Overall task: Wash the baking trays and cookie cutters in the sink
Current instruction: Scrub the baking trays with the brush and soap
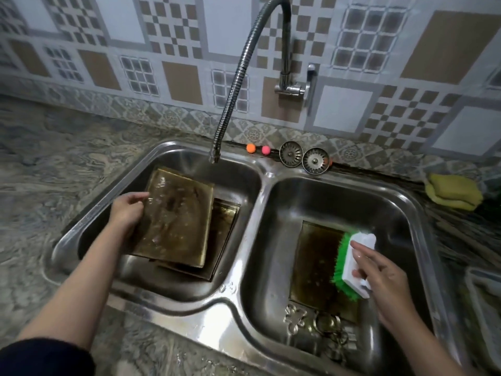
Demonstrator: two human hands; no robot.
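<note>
In the left basin of the double steel sink [245,299], my left hand [126,210] grips the left edge of a dirty, wet baking tray [176,215], held tilted under the faucet spout [214,157]. A second tray [223,229] lies beneath it. In the right basin lies another greasy tray [315,264]. Above its right side, my right hand [379,278] holds a white scrub brush with green bristles [352,264]. Several metal cookie cutters [314,321] lie at the front of the right basin.
Two round sink strainers [303,157] and two small orange and pink balls [257,149] sit on the sink's back rim. Yellow sponges [454,192] rest on the right counter. A grey tray edge [485,302] shows at far right. Marble counter surrounds the sink.
</note>
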